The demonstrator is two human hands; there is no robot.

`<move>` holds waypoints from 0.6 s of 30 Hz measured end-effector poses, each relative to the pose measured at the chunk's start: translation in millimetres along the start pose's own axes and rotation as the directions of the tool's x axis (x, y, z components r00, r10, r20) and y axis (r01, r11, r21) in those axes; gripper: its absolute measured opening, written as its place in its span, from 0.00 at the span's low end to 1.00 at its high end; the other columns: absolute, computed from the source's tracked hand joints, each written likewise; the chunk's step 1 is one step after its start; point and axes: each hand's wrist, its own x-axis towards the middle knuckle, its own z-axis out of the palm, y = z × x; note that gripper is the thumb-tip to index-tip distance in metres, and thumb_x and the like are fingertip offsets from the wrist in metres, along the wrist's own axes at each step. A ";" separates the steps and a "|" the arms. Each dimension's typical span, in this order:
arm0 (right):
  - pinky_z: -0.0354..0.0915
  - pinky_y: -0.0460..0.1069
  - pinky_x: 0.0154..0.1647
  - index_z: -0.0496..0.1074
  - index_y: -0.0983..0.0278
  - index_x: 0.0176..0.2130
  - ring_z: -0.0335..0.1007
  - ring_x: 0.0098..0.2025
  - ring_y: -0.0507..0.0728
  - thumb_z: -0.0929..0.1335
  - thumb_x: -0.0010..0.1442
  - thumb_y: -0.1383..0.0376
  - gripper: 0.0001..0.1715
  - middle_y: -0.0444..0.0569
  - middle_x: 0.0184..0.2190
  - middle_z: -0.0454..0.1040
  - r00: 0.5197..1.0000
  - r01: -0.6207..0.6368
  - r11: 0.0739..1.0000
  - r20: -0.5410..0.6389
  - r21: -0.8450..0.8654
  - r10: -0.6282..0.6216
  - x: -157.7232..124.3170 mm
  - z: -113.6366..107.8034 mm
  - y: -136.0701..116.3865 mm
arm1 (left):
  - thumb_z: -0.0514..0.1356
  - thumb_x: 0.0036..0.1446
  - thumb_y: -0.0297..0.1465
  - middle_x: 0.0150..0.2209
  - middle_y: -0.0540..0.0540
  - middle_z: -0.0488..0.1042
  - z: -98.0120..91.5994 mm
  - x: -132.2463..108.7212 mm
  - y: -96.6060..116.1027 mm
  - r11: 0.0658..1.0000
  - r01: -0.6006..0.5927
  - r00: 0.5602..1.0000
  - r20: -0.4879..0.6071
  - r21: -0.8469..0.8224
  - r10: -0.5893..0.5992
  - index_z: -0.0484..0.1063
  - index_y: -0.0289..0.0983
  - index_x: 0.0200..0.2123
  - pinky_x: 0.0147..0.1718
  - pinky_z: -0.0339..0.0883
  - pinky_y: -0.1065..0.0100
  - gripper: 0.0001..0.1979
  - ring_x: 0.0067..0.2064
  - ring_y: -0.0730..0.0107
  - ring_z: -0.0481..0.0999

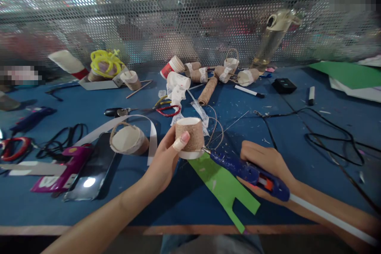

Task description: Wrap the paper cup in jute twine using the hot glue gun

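Observation:
My left hand [168,154] is closed around a small paper cup [195,137] wrapped in brown twine, with a white strip bare along its lower rim. In my right hand [264,160] is a blue hot glue gun [238,166], a long white glue stick trailing from its back end. The gun's metal nozzle meets or nearly meets the lower right side of the cup. Beneath both lies a cut piece of green foam or paper [223,188]. Just left of my left hand stands a twine-covered cup basket [129,139] with a handle.
A phone [92,170], a purple tool [64,166] and red-handled scissors [169,110] lie around. Behind are a twine roll [208,91], stacked paper cups [172,66], finished little baskets [223,72] and a tall bottle [272,41]. A black cable [330,127] runs at right.

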 end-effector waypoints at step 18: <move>0.46 0.47 0.27 0.52 0.58 0.31 0.48 0.26 0.50 0.67 0.58 0.69 0.17 0.39 0.28 0.52 1.000 -0.013 0.997 0.026 0.075 0.011 2.4 -5.7 -8.0 | 0.68 0.60 0.40 0.56 0.42 0.81 -0.5 2.3 -2.4 0.997 0.030 0.999 0.015 -0.071 -0.029 0.79 0.42 0.56 0.62 0.67 0.56 0.22 0.64 0.49 0.73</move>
